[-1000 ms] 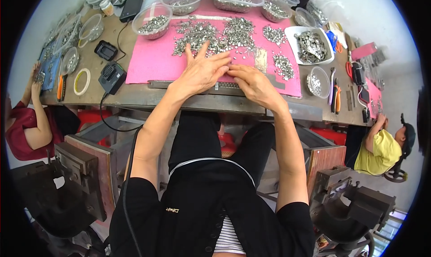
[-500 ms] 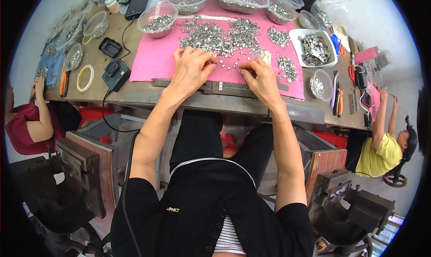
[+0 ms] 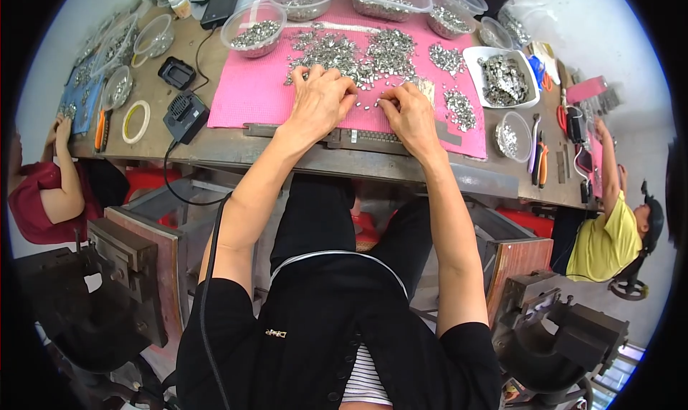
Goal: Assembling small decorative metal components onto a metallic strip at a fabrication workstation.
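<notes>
On a pink textured mat lie heaps of small silvery metal pieces, with a few loose ones between my hands. My left hand is over the near edge of the large heap, its fingers bent and thumb and forefinger together. My right hand is just across from it, thumb and forefinger pinched beside a loose piece; whether they hold one is too small to tell. Below both hands, a dark metal bar with a row of small slots runs along the table's front edge.
Clear plastic tubs of pieces line the back. A white tray and a small round tub stand right, near orange-handled pliers. A black charger and a tape ring lie left. Co-workers sit at both sides.
My left hand has shifted right and slightly down, its fingers still over the heap. My right hand has moved slightly left and up, closer to the left hand.
</notes>
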{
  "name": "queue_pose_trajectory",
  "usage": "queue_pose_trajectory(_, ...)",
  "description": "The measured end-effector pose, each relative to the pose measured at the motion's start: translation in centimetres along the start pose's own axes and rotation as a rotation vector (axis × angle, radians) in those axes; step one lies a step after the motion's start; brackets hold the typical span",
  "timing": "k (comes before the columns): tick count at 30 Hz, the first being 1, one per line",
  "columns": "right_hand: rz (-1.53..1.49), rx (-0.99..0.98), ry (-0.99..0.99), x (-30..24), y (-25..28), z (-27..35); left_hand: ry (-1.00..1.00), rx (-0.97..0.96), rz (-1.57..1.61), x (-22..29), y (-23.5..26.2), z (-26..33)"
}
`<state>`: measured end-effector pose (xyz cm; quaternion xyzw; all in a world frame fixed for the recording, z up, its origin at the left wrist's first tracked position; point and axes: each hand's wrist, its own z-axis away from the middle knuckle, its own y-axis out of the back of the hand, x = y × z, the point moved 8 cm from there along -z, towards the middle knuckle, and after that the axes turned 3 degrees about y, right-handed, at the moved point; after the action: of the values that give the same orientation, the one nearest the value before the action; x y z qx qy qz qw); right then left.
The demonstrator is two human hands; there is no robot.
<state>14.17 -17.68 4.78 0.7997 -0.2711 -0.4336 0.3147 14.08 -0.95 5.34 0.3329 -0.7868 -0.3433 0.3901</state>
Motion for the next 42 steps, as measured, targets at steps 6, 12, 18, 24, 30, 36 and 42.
queue_pose_trajectory(6, 0.210, -0.048, 0.174, -1.2, -0.4, -0.8, -0.027, -0.003, 0.023, 0.2, -0.1, -0.2)
queue_pose_trajectory(12, -0.168, -0.079, 0.018, -2.7, 1.2, 1.4, -0.092, 0.040, 0.231, 2.0, 2.6, 2.9)
queue_pose_trajectory(18, -0.111, -0.002, 0.218, -5.3, 0.8, 4.3, -0.125, 0.067, 0.289, 3.2, 2.5, 4.8)
queue_pose_trajectory(24, -0.034, 0.079, 0.259, -5.8, 0.5, 4.9, -0.126, 0.065, 0.291, 3.0, 2.1, 5.0)
queue_pose_trajectory(30, -0.044, 0.089, 0.257, -6.1, 1.1, 5.1, -0.126, 0.007, 0.376, 2.5, 2.3, 5.1)
queue_pose_trajectory(36, -0.123, 0.105, 0.150, -4.2, 1.8, 3.7, -0.112, 0.046, 0.359, 2.8, 2.1, 5.2)
queue_pose_trajectory(42, -0.143, 0.063, 0.024, -1.0, 0.4, 0.7, -0.099, 0.105, 0.254, 4.4, 1.4, 5.2)
